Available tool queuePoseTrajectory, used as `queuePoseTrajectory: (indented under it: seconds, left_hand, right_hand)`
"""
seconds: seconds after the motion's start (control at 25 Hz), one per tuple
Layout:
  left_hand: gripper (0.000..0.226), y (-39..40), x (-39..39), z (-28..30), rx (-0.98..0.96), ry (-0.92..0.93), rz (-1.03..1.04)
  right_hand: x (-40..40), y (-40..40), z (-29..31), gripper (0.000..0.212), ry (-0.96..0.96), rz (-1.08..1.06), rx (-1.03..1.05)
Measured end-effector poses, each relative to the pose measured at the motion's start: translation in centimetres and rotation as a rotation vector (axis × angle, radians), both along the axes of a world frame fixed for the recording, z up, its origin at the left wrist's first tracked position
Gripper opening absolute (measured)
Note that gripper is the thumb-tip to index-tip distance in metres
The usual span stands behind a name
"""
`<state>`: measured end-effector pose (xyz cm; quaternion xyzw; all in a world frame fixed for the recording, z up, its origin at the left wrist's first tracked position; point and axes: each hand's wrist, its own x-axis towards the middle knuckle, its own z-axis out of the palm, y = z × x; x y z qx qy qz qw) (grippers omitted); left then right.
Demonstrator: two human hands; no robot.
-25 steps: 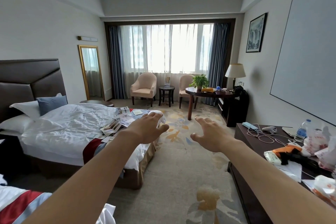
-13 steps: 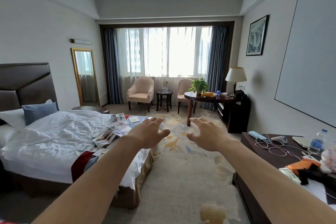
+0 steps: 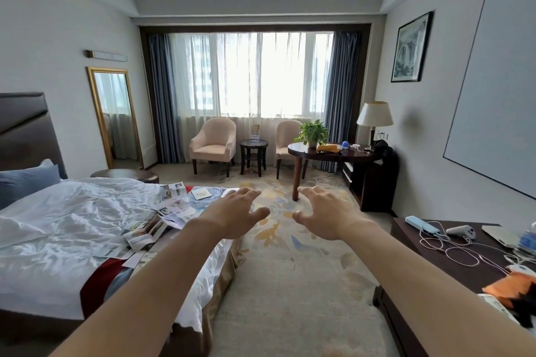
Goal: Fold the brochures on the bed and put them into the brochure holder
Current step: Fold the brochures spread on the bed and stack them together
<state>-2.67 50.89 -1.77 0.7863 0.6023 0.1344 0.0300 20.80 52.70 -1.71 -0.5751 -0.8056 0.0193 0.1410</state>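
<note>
Several unfolded brochures [image 3: 162, 217] lie scattered along the foot end of the bed [image 3: 72, 226], on the white duvet and a blue and red runner. A clear brochure holder [image 3: 255, 133] with a leaflet in it stands on the small round side table far off by the window. My left hand [image 3: 235, 214] is stretched out in the air over the bed's near corner, fingers spread, holding nothing. My right hand [image 3: 324, 211] hovers beside it over the carpet, also spread and empty. Neither hand touches a brochure.
A dark desk [image 3: 452, 264] at the right carries cables, a controller, a water bottle and an orange item. Two beige armchairs [image 3: 213, 143], a round wooden table [image 3: 327, 153] with a plant and a lamp stand by the window. Patterned carpet [image 3: 290, 284] runs between bed and desk.
The view has moved forward and turned slightly left, so the bed and brochures appear closer and lower. Both hands stay outstretched and empty, drawn a little nearer to each other.
</note>
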Motion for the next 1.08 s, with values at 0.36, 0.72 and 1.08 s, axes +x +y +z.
queuePoseTrajectory:
  seconds: [0.36,0.72,1.08]
  left_hand:
    - [0.068,15.0,1.1,0.4,0.018,0.019,0.066]
    - [0.066,29.3,-0.3,-1.2,-0.007,0.020,0.056]
    - [0.067,46.8,-5.8,-1.5,0.034,0.092,0.057]
  right_hand:
    - [1.6,16.5,-0.2,0.074,0.042,0.026,0.030]
    - [-0.4,30.9,-2.4,0.077,0.066,0.047,-0.032]
    - [-5.5,47.8,-2.0,0.073,0.035,0.032,0.003]
